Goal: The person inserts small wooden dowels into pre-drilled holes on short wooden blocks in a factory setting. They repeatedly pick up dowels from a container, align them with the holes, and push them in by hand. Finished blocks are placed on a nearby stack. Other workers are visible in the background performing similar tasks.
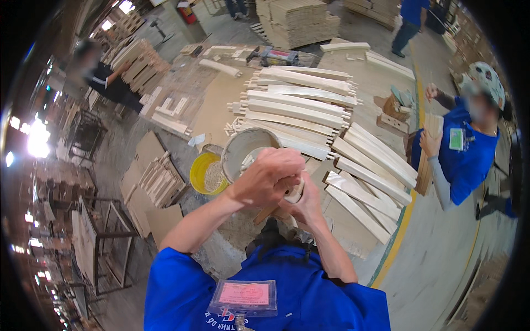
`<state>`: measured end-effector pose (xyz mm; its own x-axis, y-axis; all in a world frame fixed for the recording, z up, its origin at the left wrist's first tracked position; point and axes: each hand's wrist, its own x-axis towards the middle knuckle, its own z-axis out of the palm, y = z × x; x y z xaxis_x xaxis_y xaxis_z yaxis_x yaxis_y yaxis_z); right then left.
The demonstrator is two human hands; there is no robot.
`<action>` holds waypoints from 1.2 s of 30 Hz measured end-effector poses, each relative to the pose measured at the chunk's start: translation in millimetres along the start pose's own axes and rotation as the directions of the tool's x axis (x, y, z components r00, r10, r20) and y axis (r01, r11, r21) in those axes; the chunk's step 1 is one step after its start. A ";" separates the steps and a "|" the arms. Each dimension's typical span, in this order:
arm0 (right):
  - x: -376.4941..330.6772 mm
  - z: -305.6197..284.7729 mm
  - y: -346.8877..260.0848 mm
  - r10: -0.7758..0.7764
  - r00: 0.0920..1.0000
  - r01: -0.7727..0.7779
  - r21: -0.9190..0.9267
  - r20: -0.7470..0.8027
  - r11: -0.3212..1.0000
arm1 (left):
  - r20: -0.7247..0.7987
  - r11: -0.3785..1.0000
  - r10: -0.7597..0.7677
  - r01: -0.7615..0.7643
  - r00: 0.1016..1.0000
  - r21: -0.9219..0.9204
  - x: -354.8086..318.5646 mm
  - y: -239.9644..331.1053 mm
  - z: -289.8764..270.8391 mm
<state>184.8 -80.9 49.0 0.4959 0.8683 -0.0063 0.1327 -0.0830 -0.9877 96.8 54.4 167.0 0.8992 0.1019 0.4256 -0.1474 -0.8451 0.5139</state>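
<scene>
My right hand [307,205] is wrapped round a pale wooden piece [296,191], whose end with a dark hole points up toward me. Just above that end is my left hand [269,172], its fingers curled tight; whatever they pinch is hidden. Beyond my left hand stands a large grey bucket [231,149] with pale pieces inside. To its left is a yellow bucket [200,172] holding many small wooden pegs [214,177]. A stack of pale wooden rails [298,105] with pegs at their ends lies on the table ahead.
More wooden slats [370,160] fan out at the right, near a yellow floor line [396,240]. A co-worker in blue [469,149] stands there holding boards. Another person [102,77] works at far left. Cut pieces [160,179] lie on cardboard at the left.
</scene>
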 end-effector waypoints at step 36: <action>-4.5 -7.9 -9.0 -0.056 0.996 0.054 -0.026 -0.072 0.998 | 0.363 0.849 -0.407 0.494 0.838 -0.189 -18.9 -22.2 -34.0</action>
<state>188.2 -87.9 59.1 0.5483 0.8341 0.0602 0.1815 -0.0484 -0.9822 69.1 89.1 172.9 0.9632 0.2389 -0.1234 0.2416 -0.5677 0.7870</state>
